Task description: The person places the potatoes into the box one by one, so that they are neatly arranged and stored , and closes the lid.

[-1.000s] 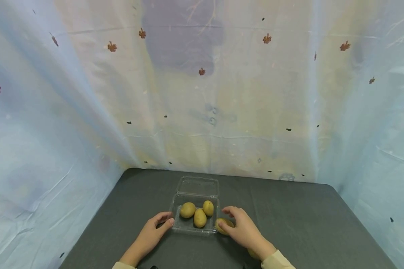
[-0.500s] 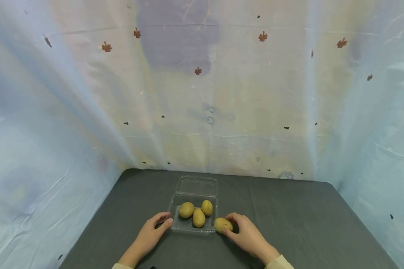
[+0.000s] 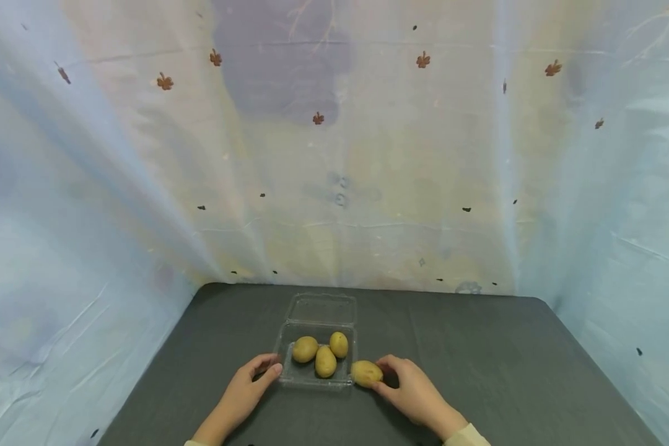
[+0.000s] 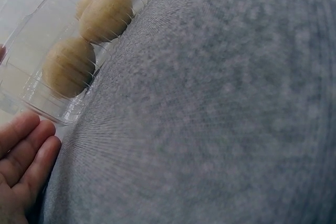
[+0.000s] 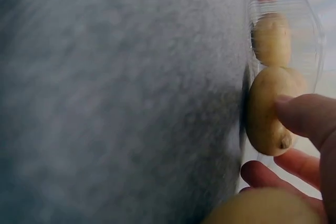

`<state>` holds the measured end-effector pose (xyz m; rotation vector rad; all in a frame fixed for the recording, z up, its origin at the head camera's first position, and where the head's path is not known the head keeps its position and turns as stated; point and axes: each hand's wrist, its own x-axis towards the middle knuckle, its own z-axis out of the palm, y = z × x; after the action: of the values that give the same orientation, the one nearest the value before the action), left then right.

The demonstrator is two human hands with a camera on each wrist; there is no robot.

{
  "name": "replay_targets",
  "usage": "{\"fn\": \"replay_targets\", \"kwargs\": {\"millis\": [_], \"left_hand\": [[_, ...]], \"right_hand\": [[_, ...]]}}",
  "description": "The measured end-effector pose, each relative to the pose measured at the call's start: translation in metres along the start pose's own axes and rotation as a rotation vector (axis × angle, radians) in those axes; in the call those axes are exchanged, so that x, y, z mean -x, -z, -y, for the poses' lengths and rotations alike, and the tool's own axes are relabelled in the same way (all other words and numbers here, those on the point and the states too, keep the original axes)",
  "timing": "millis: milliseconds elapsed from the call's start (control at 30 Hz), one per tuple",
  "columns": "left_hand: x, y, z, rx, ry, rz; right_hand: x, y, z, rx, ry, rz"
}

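Potato [image 3: 366, 374], likely firm, best gripped mid-body: right hand [image 3: 415, 393] pinches its nearer end, left hand [image 3: 240, 394] straight-fingered beside the container [image 3: 312, 383].

Potatoes [image 3: 326, 362] yellow-brown; tabletop [image 3: 468, 353] dark grey; curtain [image 3: 390, 167] pastel, leaf-printed.

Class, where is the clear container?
In the head view, the clear container is at lower centre, between the left hand and the potato in the right hand.
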<state>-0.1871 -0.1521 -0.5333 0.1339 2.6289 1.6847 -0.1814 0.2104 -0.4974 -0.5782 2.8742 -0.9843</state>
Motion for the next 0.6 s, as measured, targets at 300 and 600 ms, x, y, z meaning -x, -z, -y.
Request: {"fn": "replay_targets", "kwargs": {"millis": [300,600], "left_hand": [[-0.001,0.000,0.000,-0.006,-0.004,-0.006],[-0.001,-0.001,0.001,-0.014,-0.001,-0.009]], "right_hand": [[0.007,0.003,-0.002,0.024,-0.026,0.005],[-0.005,0.002,0.007,0.041,0.003,0.009]]}}
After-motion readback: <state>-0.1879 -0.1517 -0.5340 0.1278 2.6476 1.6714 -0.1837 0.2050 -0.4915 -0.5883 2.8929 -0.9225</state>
